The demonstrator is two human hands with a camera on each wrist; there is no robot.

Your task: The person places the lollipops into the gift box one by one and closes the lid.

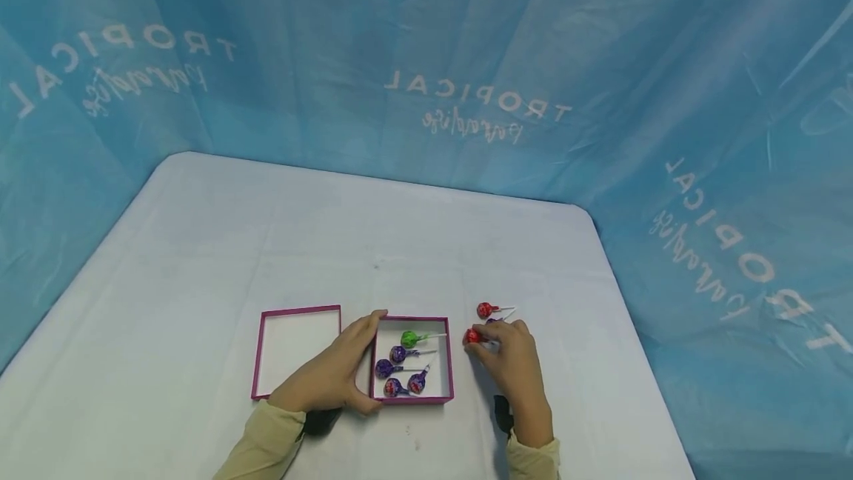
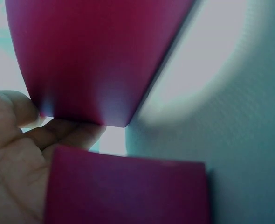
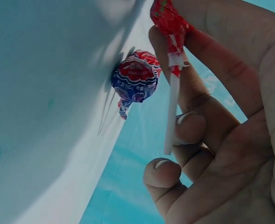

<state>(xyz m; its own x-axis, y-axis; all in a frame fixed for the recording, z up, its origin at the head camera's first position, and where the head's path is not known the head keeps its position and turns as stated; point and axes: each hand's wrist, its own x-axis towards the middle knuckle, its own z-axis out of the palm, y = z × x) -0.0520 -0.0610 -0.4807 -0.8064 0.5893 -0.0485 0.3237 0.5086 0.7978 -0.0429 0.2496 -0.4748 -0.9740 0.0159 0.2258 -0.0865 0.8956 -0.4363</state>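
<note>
My right hand (image 1: pixel 516 363) pinches a red-wrapped lollipop (image 1: pixel 472 335) between thumb and fingers, just right of the box. In the right wrist view its white stick (image 3: pixel 172 116) points down past the curled fingers. The left hand (image 1: pixel 333 370) holds the magenta-edged white box (image 1: pixel 449 361) at its left side, thumb at the near corner and fingers at the far one. In the left wrist view, fingertips reach behind the box's magenta wall (image 2: pixel 95 60). Inside lie a green lollipop (image 1: pixel 409 339) and several purple ones (image 1: pixel 385 369).
Left of the box lies a matching shallow lid (image 1: pixel 256 354), partly behind the left hand. Beyond the right hand, another red lollipop (image 1: pixel 484 310) and a purple-blue one (image 3: pixel 136 77) rest on the white-covered table (image 1: pixel 320 228). Blue printed curtains (image 1: pixel 333 95) surround the table.
</note>
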